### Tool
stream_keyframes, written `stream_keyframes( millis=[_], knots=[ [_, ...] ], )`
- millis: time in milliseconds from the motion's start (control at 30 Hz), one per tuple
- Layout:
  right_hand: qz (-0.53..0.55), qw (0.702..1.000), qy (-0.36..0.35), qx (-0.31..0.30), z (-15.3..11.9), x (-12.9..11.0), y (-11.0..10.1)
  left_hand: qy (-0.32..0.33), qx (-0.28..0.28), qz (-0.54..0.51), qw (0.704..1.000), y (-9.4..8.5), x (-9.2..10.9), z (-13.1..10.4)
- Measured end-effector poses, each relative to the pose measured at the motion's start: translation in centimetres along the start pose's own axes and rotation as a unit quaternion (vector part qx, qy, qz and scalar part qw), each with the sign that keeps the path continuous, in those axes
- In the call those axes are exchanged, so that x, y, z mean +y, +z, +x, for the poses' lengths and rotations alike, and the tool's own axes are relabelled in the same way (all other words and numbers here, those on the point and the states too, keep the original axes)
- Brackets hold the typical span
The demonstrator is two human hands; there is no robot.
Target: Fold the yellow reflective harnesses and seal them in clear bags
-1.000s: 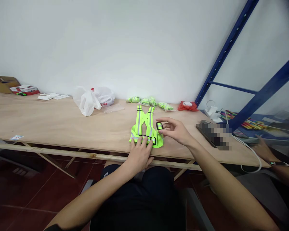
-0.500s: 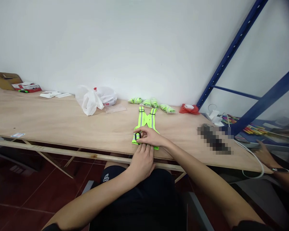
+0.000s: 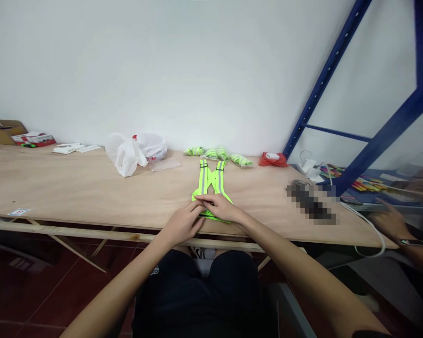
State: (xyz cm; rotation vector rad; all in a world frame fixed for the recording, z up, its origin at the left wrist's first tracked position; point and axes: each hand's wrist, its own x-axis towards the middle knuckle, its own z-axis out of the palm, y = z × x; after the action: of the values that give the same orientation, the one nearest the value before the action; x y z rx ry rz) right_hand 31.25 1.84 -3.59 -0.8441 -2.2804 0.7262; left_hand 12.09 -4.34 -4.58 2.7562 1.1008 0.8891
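A neon yellow-green reflective vest [image 3: 219, 182] with grey stripes lies on the table, its shoulder straps and black buckles pointing toward the wall. At its lower left part, my left hand [image 3: 185, 224] has its bent fingers closed on the waist band. My right hand [image 3: 221, 207] reaches in from the right, fingers curled and fingertips on the same part of the band. The fingertips of both hands meet there and hide the black buckle. Below them the lower edge of the vest shows as a thin green strip.
Several bagged neon vests [image 3: 211, 153] and a red packet [image 3: 273, 159] lie along the wall. White plastic bags [image 3: 125, 157] stand left of them. A pixelated dark object [image 3: 312, 202] and a white cable [image 3: 368, 225] are at right, beside a blue rack [image 3: 324, 80]. Another person's hand [image 3: 389, 223] is at far right.
My left hand has moved up and left from the vest's lower edge to the band near the buckle. My right hand stays at that spot; the buckle is now covered.
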Motion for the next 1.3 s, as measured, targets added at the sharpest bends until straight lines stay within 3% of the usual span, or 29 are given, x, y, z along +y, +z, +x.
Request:
stream_keyframes(
  millis=[100, 233, 400, 533, 733, 867, 1300],
  knots=[
    [-0.046, 0.998, -0.036, 0.034, -0.2, 0.2, 0.4, -0.002, 0.008, 0.002, 1.000, 0.7, -0.5, -0.1],
    [-0.211, 0.972, -0.086, 0.053, -2.4, -0.2, 0.9, -0.019, -0.006, 0.013, 1.000, 0.5, -0.8, 0.0],
    [-0.345, 0.936, -0.022, 0.058, -7.6, -1.4, 1.1, -0.016, -0.015, 0.029, 0.999, 0.5, -1.2, 0.3],
    [-0.314, 0.948, 0.014, 0.046, -9.9, -1.7, 1.0, -0.002, -0.011, 0.037, 0.999, 0.5, -1.2, 0.5],
    [-0.286, 0.954, 0.054, 0.071, -10.3, -1.5, 1.2, -0.014, -0.067, 0.019, 0.998, 0.3, -1.1, 0.4],
    [-0.285, 0.954, 0.049, 0.078, -10.5, -1.6, 1.1, -0.023, -0.070, 0.020, 0.997, 0.1, -0.9, 0.3],
    [-0.214, 0.972, 0.022, 0.098, -7.6, 0.0, -1.3, -0.035, -0.066, -0.004, 0.997, -0.3, -1.6, 1.4]
  ],
)
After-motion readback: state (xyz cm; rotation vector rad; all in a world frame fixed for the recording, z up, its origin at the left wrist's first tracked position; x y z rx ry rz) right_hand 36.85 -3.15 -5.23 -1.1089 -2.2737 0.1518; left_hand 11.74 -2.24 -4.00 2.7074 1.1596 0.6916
